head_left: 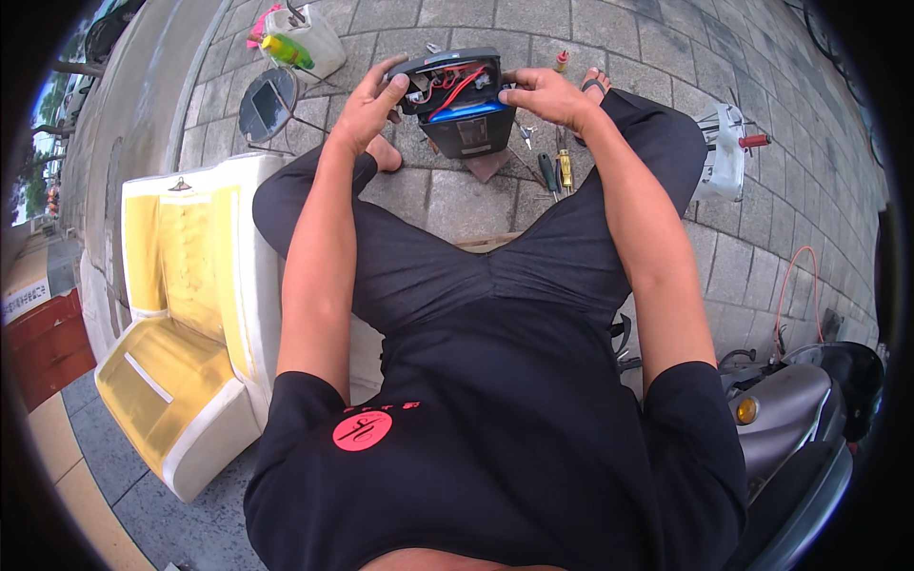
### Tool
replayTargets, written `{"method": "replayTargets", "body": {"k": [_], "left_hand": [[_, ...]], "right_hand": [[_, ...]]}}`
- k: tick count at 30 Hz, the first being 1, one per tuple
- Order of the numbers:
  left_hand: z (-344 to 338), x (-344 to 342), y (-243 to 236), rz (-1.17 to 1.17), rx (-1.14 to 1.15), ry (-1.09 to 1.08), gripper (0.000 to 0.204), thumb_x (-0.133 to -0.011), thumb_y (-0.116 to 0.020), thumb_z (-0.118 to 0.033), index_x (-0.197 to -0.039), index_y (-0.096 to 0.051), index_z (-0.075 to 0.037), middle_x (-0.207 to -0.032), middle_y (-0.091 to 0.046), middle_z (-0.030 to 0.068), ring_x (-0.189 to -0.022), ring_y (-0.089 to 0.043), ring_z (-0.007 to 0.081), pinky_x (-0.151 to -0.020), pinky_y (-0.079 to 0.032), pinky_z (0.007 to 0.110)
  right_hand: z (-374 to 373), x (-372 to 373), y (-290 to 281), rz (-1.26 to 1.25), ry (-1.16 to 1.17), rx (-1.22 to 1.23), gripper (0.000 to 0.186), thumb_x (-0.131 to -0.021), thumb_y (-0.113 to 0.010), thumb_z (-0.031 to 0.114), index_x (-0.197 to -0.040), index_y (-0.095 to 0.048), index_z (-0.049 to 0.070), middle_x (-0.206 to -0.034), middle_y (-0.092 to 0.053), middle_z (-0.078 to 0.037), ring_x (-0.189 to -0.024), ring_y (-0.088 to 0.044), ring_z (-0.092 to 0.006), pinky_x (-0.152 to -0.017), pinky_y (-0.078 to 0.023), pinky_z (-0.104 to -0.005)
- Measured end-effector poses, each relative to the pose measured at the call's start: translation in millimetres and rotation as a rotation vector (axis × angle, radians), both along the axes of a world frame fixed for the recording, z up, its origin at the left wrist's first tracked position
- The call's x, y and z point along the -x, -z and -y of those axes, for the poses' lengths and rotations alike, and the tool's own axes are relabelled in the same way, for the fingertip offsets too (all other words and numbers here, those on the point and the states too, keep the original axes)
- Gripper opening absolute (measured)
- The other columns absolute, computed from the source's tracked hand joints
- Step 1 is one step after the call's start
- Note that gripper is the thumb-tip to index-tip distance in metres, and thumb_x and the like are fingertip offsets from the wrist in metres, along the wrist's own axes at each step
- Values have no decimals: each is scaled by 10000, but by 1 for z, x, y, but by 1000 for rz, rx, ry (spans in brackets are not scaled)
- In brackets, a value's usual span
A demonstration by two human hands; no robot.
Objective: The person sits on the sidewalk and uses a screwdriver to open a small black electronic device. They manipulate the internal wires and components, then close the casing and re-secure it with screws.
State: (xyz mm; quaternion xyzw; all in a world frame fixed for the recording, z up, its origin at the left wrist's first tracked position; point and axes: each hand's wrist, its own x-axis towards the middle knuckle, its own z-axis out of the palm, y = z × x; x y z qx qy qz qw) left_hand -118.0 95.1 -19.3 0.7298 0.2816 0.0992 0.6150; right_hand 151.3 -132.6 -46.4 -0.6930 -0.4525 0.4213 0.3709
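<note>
Between my knees stands a black battery case [466, 140] with its lid [457, 59] tilted up toward me. Red wires [459, 88] run inside the lid, and a blue battery pack [464, 107] shows in the gap. My left hand [365, 112] grips the lid's left edge, thumb on the near side. At the right edge, my right hand [554, 99] is closed on the lid, its thumb close to the blue pack; some fingertips are hidden. A dark green screwdriver [546, 173] and a yellow-handled one [566, 171] lie near my right knee, with keys [526, 135] beside the case.
A yellow and white seat [181, 266] stands at left. Beyond it are a round stool [268, 107] and a white container with a yellow-green bottle [288, 51]. A small red bottle [562, 61], a whitish tub [722, 152] and a parked scooter [785, 409] are on the right.
</note>
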Motion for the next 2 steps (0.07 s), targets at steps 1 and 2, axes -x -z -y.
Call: {"method": "replayTargets", "body": {"k": [1, 2], "left_hand": [[0, 0, -1, -15, -4, -5, 651, -1122, -695, -474, -1669, -515, -172, -1325, -710, 70, -1067, -651, 159, -819, -570, 324], [-1, -1, -1, -29, -7, -10, 663, -1117, -703, -479, -1677, -508, -183, -1343, -702, 68, -1077, -649, 159, -819, -572, 329]], "right_hand": [[0, -1, 3, 0, -3, -7, 635, -1004, -784, 342, -1523, -666, -3, -1388, -772, -188, -1273, -727, -259, -1129, -540, -368], [-1, -2, 5, 1, -6, -14, 640, -1001, -791, 346, -1523, -667, -2, -1390, -771, -189, -1278, -726, -259, -1133, -539, -367]]}}
